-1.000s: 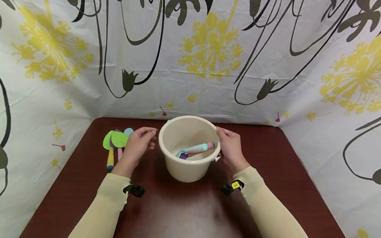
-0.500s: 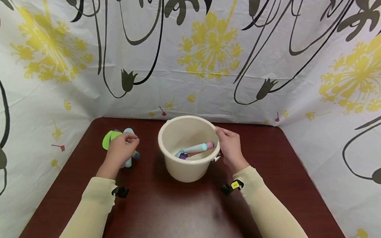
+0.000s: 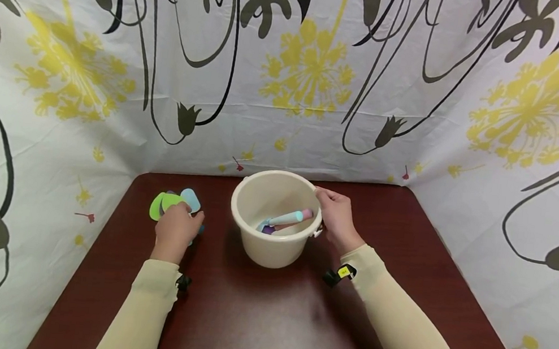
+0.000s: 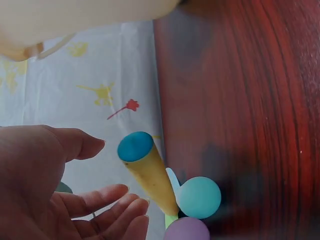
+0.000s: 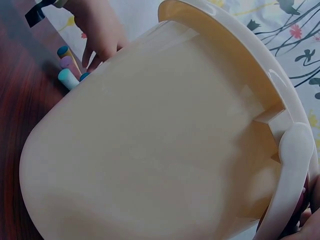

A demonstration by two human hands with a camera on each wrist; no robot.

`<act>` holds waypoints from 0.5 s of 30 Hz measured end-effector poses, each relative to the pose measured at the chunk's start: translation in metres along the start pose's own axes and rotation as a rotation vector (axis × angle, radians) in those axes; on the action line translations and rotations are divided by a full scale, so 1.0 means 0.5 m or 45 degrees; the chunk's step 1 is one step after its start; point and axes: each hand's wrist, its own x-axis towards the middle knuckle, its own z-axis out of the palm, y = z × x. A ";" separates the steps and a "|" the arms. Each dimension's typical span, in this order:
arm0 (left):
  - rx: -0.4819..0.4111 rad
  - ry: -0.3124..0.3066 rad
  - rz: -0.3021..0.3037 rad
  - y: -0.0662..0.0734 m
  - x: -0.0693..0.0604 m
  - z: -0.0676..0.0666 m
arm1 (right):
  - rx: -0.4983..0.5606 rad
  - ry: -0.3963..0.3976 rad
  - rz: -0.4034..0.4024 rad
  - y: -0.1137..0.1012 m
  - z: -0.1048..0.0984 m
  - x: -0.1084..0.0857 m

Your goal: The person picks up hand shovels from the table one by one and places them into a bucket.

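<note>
- While I watch through the head camera, the person's left grip (image 3: 175, 234) is down at a bunch of long-handled pieces toward the left of the dark red counter (image 3: 264, 321).
- Left wrist feed now: that grip is loose, thumb and fingers parted, just beside a yellow handle (image 4: 152, 182) with a blue end.
- Right by that handle I've got a turquoise round end (image 4: 200, 197) and a purple round end (image 4: 188, 230), close together.
- Back up top, a green head (image 3: 171, 201) and a light blue head (image 3: 190, 199) poke out beyond the fingers.
- Over to the right grip (image 3: 336, 214): it's pinching the rim of the cream bucket (image 3: 271, 252) on its right side.
- The bucket stands on the counter between both hands, and inside I see a pale blue handle (image 3: 286, 218) leaning, a pink end (image 3: 308, 214) next to its tip, and something purple (image 3: 268, 229) lower down.
- Behind it all, a flower-printed cloth (image 3: 261, 155) hangs along the counter's far edge.
</note>
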 end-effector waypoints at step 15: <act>0.138 -0.064 -0.112 0.012 0.001 0.034 | 0.020 -0.030 -0.024 0.003 -0.002 -0.002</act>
